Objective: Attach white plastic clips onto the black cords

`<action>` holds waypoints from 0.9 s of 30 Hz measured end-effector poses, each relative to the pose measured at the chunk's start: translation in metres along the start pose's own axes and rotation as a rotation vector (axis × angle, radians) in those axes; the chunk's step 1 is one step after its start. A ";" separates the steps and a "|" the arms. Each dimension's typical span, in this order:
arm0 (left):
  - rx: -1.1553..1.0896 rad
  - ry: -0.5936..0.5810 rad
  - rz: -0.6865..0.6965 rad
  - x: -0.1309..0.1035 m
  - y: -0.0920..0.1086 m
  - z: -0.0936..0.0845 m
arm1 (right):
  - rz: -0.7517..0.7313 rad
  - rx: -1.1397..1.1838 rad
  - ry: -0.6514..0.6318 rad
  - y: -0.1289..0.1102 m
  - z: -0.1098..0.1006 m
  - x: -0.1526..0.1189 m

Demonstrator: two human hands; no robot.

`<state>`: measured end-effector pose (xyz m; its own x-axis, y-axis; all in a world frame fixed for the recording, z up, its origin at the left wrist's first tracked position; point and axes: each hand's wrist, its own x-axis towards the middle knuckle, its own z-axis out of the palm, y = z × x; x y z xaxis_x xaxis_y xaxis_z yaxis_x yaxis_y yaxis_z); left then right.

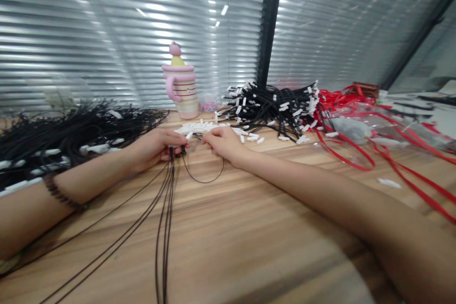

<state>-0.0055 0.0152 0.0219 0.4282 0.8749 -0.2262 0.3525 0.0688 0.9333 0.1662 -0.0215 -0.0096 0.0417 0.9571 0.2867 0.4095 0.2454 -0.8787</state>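
My left hand (160,147) is closed on several thin black cords (166,209), which hang from its fingers over the wooden table toward the near edge. A small white piece (189,136) shows at its fingertips. To the right, my right hand (221,142) is pinched, and one black cord (204,182) loops down between the two hands. What its fingertips grip is too small to make out. Just behind both hands lies a row of white plastic pieces (203,127).
A pink striped mug (185,92) stands behind the hands, beside a small tub of pink bits (209,104). Black cords (89,126) are heaped at left, black straps with white ends (274,104) at back right. Red straps (359,164) and plastic bags (349,129) lie at right.
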 end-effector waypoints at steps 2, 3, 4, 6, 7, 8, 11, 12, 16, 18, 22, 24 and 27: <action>0.000 0.004 -0.004 0.001 0.000 0.000 | -0.004 -0.014 0.003 -0.001 0.000 -0.001; 0.001 0.007 -0.005 0.001 0.000 0.000 | -0.005 -0.017 0.004 -0.001 0.000 -0.001; 0.000 0.009 -0.004 0.002 0.000 0.000 | -0.005 -0.015 0.003 -0.001 0.000 -0.002; -0.004 0.007 0.002 0.001 -0.001 0.000 | -0.005 0.000 0.002 -0.002 0.000 -0.002; -0.010 0.003 0.006 0.001 -0.001 0.000 | -0.008 0.006 0.001 -0.002 0.000 -0.002; -0.015 -0.002 0.008 0.000 -0.001 0.000 | -0.013 0.010 -0.003 -0.002 0.000 -0.002; -0.013 0.000 0.015 -0.002 0.000 0.002 | -0.010 0.027 -0.006 -0.002 -0.002 -0.002; -0.008 0.006 0.019 -0.003 0.001 0.003 | 0.001 0.044 -0.005 -0.002 -0.002 -0.002; 0.010 0.010 0.047 -0.007 0.002 0.004 | 0.031 0.115 0.026 0.000 -0.004 -0.002; 0.010 -0.010 0.061 -0.007 0.001 0.004 | -0.007 0.102 0.083 0.001 -0.004 -0.003; 0.005 -0.034 0.069 -0.005 -0.001 0.003 | -0.071 0.026 0.163 0.002 -0.006 -0.006; -0.011 -0.058 0.069 -0.005 -0.001 0.003 | -0.062 -0.019 0.164 0.001 -0.007 -0.008; -0.031 -0.053 0.070 -0.005 -0.001 0.003 | -0.083 -0.092 0.099 -0.003 -0.007 -0.012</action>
<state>-0.0050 0.0092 0.0210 0.4944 0.8516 -0.1741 0.2949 0.0240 0.9552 0.1709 -0.0351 -0.0083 0.0919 0.9130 0.3975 0.4973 0.3038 -0.8127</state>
